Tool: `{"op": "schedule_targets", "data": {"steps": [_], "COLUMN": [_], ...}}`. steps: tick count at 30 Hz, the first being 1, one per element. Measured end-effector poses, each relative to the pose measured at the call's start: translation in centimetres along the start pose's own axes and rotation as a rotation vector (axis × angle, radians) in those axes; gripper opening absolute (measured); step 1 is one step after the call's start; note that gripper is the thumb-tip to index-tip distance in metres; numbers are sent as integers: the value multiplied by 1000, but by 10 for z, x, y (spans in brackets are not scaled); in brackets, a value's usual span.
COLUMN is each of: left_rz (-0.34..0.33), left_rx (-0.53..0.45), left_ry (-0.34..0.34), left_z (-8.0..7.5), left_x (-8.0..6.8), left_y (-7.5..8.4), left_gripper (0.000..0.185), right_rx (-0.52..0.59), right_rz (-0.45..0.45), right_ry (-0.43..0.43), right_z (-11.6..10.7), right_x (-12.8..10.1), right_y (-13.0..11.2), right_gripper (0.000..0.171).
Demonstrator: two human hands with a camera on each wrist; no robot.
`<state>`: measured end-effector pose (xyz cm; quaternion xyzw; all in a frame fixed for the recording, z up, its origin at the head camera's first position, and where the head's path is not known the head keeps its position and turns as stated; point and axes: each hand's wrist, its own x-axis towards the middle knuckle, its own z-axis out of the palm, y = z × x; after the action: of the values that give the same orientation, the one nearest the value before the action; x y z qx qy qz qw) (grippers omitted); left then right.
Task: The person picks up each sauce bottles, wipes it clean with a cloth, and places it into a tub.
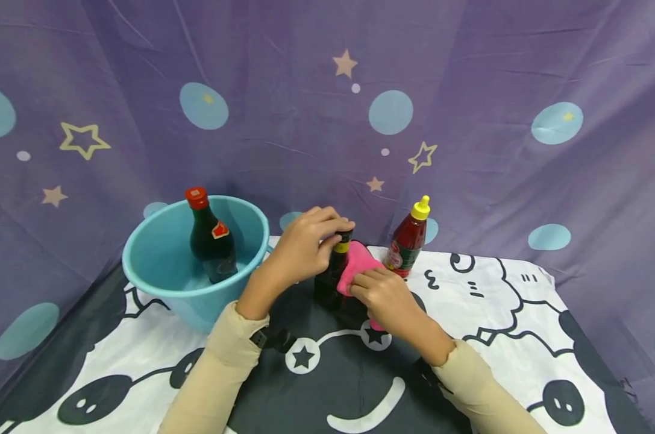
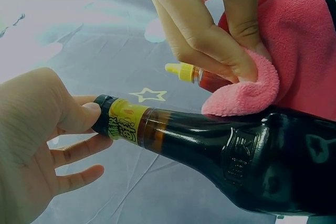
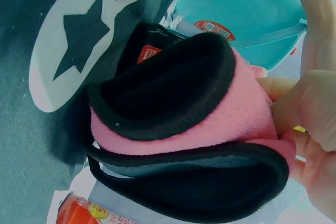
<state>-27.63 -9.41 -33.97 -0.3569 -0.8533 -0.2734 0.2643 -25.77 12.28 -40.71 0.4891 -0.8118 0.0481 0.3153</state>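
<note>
A dark glass bottle (image 1: 329,288) with a black cap and yellow neck band stands on the patterned cloth. My left hand (image 1: 304,246) pinches its cap between thumb and fingers; in the left wrist view two other fingers extend beside the neck (image 2: 127,121). Bunched in my right hand (image 1: 388,299) is a pink cleaning cloth (image 1: 358,260) with black edging. The left wrist view has a fold of this cloth (image 2: 244,95) against the bottle's shoulder. From the right wrist, the hanging cloth (image 3: 236,114) hides most of the bottle.
At the left stands a light blue bucket (image 1: 178,292) holding a dark bottle (image 1: 210,244) with a red cap. Right of my hands is a red sauce bottle (image 1: 406,244) with a yellow nozzle top. A purple patterned curtain (image 1: 284,90) hangs behind.
</note>
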Motion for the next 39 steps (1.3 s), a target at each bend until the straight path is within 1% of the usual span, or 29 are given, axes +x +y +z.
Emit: {"op": "schedule_targets", "data": {"steps": [7, 14, 23, 26, 32, 39], "left_rz": [1, -2, 3, 1, 15, 18], "left_rx": [18, 38, 33, 34, 38, 43], "left_ry": [2, -4, 0, -3, -1, 5], "left_z": [0, 1, 1, 1, 2, 1], "left_x": [0, -1, 0, 0, -1, -1], "left_y": [3, 3, 3, 3, 3, 4], "left_gripper": [26, 27, 27, 27, 26, 26], "right_rx": [-13, -19, -45, -46, -20, 17], "right_rz": [-14, -5, -10, -7, 15, 32], "right_ry": [-33, -107, -131, -164, -258, -312], "right_z": [-2, 1, 4, 6, 11, 13], "right_x": [0, -3, -4, -4, -7, -8], "right_y": [-3, -5, -7, -8, -10, -10], "right_gripper": [20, 24, 19, 20, 24, 31]}}
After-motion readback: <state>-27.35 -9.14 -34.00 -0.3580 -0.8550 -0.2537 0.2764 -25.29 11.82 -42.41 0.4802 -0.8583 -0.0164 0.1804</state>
